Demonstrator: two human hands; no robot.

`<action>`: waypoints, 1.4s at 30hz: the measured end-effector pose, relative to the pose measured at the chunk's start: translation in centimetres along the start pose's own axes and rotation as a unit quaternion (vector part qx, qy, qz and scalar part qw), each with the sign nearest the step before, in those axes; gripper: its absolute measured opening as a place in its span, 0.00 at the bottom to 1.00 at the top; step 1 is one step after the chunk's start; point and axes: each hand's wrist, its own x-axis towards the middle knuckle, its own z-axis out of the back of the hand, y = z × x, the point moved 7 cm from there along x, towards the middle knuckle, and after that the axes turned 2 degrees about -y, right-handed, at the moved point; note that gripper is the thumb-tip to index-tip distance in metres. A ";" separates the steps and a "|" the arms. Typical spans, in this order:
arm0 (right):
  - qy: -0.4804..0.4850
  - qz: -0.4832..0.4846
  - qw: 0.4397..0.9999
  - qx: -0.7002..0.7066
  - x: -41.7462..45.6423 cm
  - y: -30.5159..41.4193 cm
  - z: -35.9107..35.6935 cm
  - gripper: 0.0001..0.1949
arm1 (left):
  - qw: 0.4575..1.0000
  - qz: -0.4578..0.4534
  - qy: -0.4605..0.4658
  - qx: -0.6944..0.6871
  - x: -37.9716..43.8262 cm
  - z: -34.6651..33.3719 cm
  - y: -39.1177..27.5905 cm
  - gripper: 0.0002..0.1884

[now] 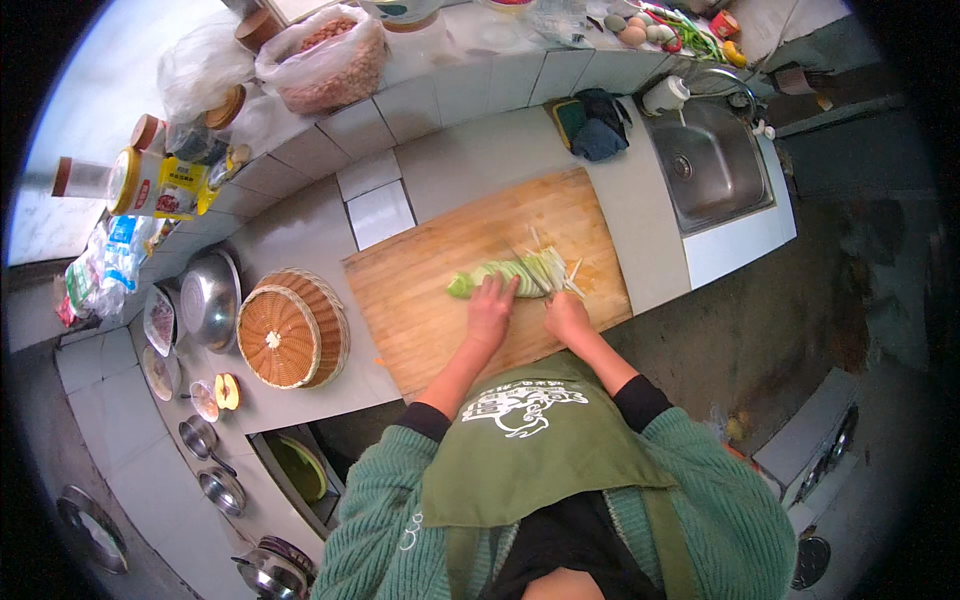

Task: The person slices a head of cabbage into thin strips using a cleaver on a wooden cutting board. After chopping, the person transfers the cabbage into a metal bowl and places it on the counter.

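Note:
A pale green vegetable [460, 285], its kind unclear, lies cut into overlapping slices on the wooden cutting board [405, 315]. My left hand [491, 309] rests on the near side of the slices with its fingers holding them in place. In my right hand [568, 318] is the handle of a kitchen knife [529, 270]. Its thin blade stands among the slices, slanting away to the upper left, and looks blurred near its tip. Cut strips [559, 264] lie loosely to the right of the blade. My right fingers hide most of the handle.
Two wicker baskets [274, 337] and a metal bowl [210, 300] stand left of the board. Dark cloths [596, 124] lie behind it, near the steel sink [712, 169] on the right. The tiled ledge [465, 86] holds a bag of peanuts [330, 64], jars and eggs.

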 end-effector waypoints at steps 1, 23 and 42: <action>0.000 -0.001 1.000 0.008 0.3 0.2 -0.1 0.12 | 1.000 -0.004 -0.002 0.005 0.0 -0.1 0.1 0.30; -0.017 0.034 0.999 -0.016 -3.7 0.9 2.3 0.07 | 0.999 0.020 0.034 0.018 -0.5 -0.8 0.4 0.27; -0.040 0.072 0.995 0.057 -1.5 0.6 1.8 0.13 | 0.999 0.031 0.026 0.008 -0.7 -0.4 0.5 0.28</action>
